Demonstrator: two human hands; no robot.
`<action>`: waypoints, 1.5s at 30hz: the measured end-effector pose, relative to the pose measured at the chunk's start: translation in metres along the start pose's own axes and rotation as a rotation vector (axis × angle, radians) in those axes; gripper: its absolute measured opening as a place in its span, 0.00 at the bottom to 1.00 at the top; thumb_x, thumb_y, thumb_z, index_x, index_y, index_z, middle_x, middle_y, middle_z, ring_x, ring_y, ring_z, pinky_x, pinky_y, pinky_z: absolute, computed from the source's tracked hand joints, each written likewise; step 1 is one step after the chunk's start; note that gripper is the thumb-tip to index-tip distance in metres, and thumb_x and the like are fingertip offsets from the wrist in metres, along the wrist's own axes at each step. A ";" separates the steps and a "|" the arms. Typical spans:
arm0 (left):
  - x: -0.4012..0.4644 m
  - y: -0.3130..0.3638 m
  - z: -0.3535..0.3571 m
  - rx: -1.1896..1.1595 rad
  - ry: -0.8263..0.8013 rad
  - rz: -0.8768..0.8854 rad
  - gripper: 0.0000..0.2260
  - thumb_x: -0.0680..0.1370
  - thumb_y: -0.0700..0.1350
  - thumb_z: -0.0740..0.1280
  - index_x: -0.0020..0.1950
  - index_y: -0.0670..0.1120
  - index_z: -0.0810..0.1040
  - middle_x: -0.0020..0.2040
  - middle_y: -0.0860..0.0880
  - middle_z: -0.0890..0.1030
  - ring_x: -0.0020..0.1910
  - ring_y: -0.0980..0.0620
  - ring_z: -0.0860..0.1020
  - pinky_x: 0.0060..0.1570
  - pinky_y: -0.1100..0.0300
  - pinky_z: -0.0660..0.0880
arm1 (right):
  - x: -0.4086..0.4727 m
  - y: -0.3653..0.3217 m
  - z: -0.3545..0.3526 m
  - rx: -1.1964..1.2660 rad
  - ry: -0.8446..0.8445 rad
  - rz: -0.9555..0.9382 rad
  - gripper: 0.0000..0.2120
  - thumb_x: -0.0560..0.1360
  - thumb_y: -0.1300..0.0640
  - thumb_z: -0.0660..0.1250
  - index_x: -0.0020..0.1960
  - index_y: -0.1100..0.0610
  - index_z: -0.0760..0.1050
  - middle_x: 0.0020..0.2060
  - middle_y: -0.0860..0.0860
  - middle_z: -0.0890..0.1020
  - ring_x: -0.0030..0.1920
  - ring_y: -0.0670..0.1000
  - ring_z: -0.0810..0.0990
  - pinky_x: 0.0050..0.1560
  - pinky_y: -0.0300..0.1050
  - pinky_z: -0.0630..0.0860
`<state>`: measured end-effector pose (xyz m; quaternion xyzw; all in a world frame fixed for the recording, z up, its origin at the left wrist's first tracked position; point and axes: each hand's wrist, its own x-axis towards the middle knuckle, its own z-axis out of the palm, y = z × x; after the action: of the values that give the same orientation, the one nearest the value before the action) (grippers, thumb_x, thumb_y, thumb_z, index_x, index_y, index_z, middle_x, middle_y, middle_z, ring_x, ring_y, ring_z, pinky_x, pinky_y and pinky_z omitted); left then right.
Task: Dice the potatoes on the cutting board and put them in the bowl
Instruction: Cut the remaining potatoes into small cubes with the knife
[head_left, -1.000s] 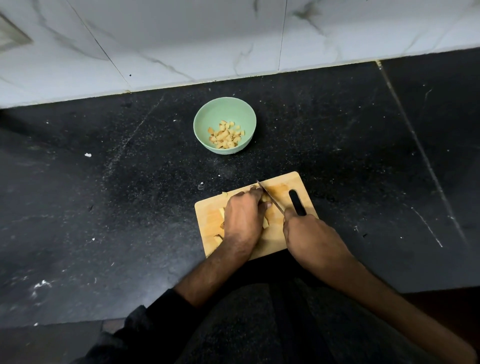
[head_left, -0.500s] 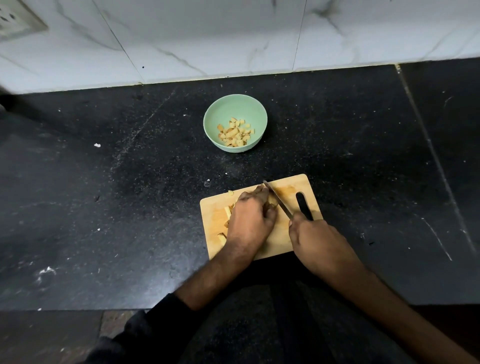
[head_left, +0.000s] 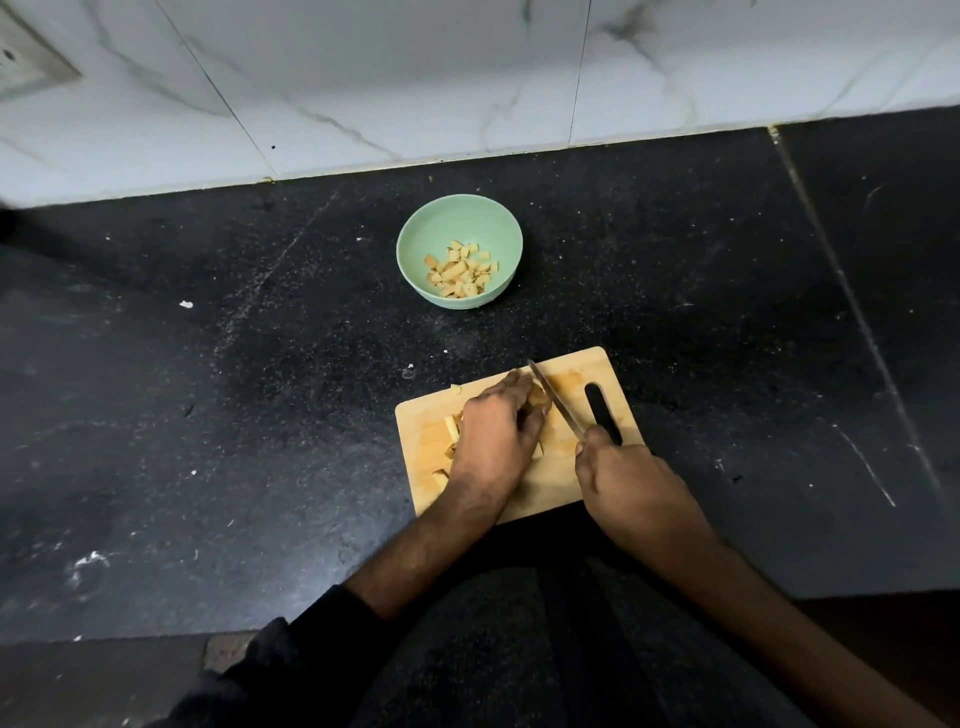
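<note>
The potato I am working on sits near the far middle of the cutting board, mostly covered by my left hand, whose curled fingers press down on it and pin it to the wood. I judge it firm and dense, but wet and slick on its cut faces, so it can skid or roll under the blade; the safest hold is from above, on the side away from the edge, with the fingertips tucked back. Right beside those fingers lies the knife, its blade slanting from the board's far edge back to my right hand, which is clenched round the handle; the handle itself is hidden in the fist. A few cut pieces lie on the board to the left of my holding hand, light, small and easy to scatter, better gathered in a pinch or swept together than picked one by one. The board's dark handle slot shows just right of the blade. Further out on the black countertop, well apart from the board, stands the green bowl with a modest heap of diced potato already in it. Behind it rises the white marbled wall.
</note>
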<state>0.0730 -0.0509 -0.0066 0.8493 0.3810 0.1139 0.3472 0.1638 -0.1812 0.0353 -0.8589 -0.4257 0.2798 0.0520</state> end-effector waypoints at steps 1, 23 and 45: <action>0.000 0.000 0.000 0.005 -0.007 -0.002 0.19 0.79 0.44 0.70 0.69 0.41 0.77 0.69 0.43 0.77 0.69 0.49 0.76 0.71 0.61 0.68 | 0.000 0.002 0.000 0.002 0.009 0.011 0.12 0.85 0.48 0.48 0.56 0.53 0.65 0.35 0.48 0.71 0.41 0.55 0.77 0.40 0.49 0.70; -0.001 -0.009 0.006 0.040 -0.089 0.042 0.28 0.83 0.41 0.63 0.82 0.50 0.58 0.68 0.45 0.76 0.58 0.50 0.73 0.63 0.57 0.71 | 0.004 0.004 0.013 0.038 -0.046 0.004 0.09 0.84 0.51 0.50 0.54 0.54 0.65 0.39 0.51 0.76 0.39 0.54 0.74 0.39 0.50 0.70; 0.000 -0.009 0.004 -0.044 0.051 0.043 0.22 0.78 0.45 0.70 0.73 0.46 0.75 0.67 0.48 0.79 0.65 0.51 0.77 0.67 0.56 0.73 | 0.000 0.002 0.004 -0.019 -0.048 0.019 0.08 0.85 0.48 0.49 0.51 0.51 0.61 0.36 0.47 0.68 0.39 0.52 0.71 0.40 0.48 0.68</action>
<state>0.0698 -0.0487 -0.0158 0.8462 0.3689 0.1516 0.3534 0.1637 -0.1827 0.0314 -0.8565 -0.4213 0.2965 0.0309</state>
